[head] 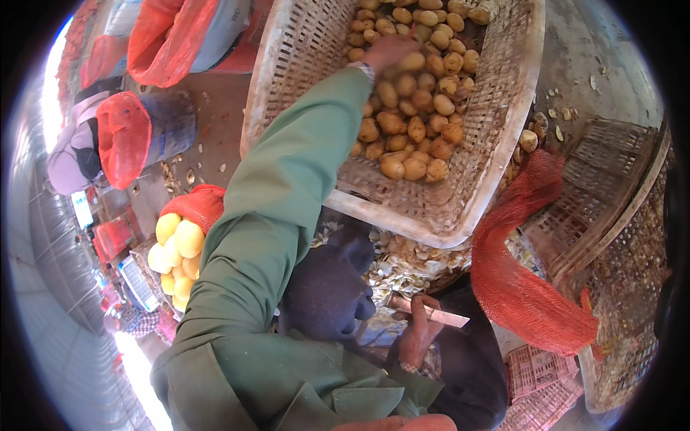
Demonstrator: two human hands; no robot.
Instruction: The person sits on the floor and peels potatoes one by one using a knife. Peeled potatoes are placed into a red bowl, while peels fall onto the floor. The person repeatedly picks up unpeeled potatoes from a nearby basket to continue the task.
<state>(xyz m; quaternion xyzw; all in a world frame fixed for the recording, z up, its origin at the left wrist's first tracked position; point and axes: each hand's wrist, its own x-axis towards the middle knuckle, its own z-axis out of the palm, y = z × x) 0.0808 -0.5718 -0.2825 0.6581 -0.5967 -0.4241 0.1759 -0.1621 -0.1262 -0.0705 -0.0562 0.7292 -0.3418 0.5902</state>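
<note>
My left hand, in a green sleeve, reaches into a large, dirty white plastic crate. It rests among brown-yellow potatoes piled in the crate. The hand is blurred and its fingertips are hidden, so whether it grips a potato is unclear. Lower down, close to my body, my right hand holds a short flat-bladed knife. Its blade points right and its darker handle end sticks out to the left. Pale peelings lie heaped below the near edge of the crate, around my dark-clad knees.
An orange-red mesh sack drapes down at the right, beside a dirty slatted crate. To the left, another mesh bag holds smooth yellow peeled potatoes. Red sack-lined buckets stand farther up. A person is at the far left.
</note>
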